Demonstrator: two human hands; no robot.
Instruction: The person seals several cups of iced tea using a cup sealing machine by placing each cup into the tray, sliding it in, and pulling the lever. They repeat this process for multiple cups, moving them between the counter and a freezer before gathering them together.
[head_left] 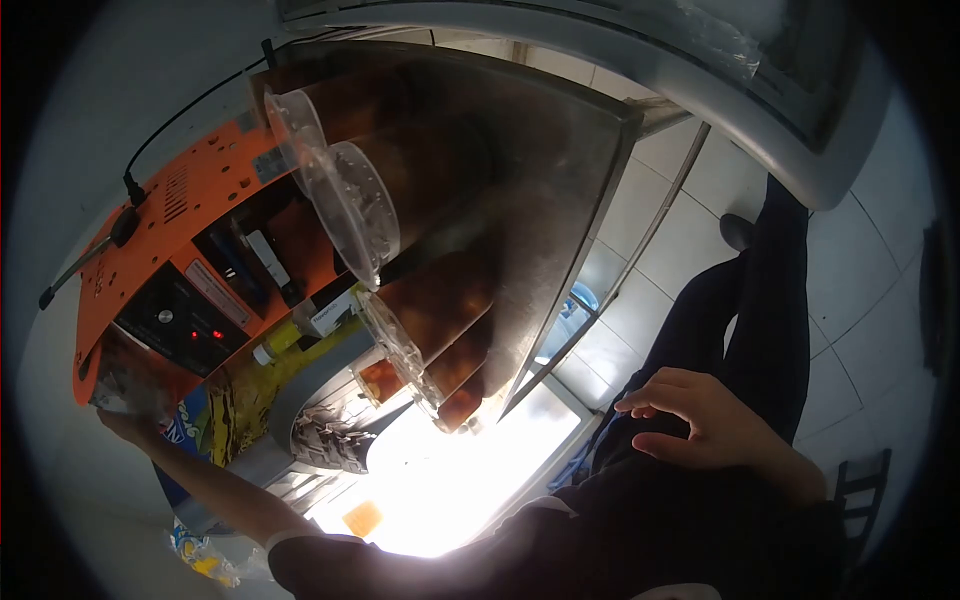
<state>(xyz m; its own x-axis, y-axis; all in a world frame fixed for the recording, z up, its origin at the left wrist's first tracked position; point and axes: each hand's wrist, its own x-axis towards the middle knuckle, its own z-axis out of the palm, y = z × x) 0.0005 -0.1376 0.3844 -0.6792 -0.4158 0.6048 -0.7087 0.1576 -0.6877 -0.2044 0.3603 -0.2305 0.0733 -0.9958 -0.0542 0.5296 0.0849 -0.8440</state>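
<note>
My left hand (pixel 128 425) reaches far out to the lower corner of an orange machine (pixel 200 190). Its fingers close on a crinkled clear plastic packet (pixel 130 380) there, though the grip is partly hidden. My right hand (pixel 690 420) rests on my dark trouser leg (pixel 760 330). Its fingers are spread and it holds nothing. My dark sleeves fill the bottom of the view.
The orange machine has a black control panel (pixel 185 325) with red lights and a black cable (pixel 170 125). Clear lidded cups (pixel 355 210) of brown drink stand on a steel counter (pixel 560 170). Yellow and blue snack bags (pixel 225 405) lie nearby. White floor tiles (pixel 680 230) lie beyond my shoe (pixel 735 230).
</note>
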